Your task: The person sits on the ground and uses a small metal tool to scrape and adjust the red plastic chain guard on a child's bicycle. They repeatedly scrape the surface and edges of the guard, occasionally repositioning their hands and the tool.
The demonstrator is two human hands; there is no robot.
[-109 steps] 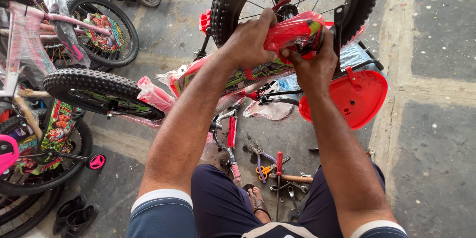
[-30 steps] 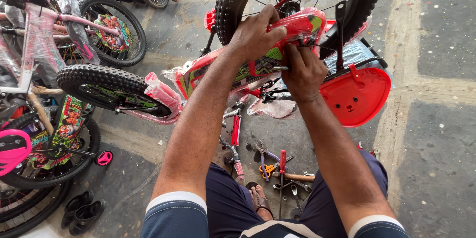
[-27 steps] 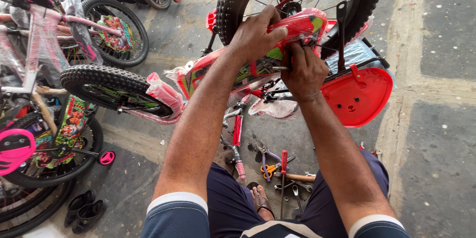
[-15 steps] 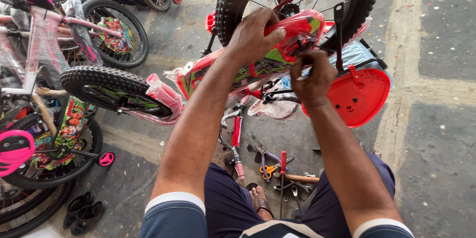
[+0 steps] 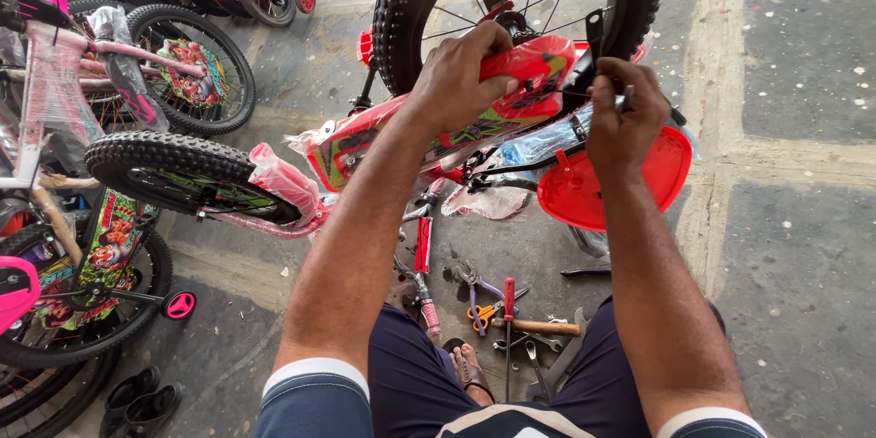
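A: Left to right, relative to the knobby wheel (image 5: pixel 520 0)?

B: Pink bicycles (image 5: pixel 109 128) well left of it. The left hand (image 5: pixel 465 73) lies in front of it, fingers clamped on the red chain guard (image 5: pixel 534 64). A second ago the right hand (image 5: pixel 625 114) pressed that guard; it now sits just right of it, fingers pinched together, possibly on a small fastener. Holding has given way to fastening. Tools (image 5: pixel 511 319) lie below.

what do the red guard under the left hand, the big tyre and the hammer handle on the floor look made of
Red guard: glossy moulded plastic, judging by its shine and smooth curves. Tyre: matte black rubber with knobby tread. Hammer handle: pale brown, probably wood.
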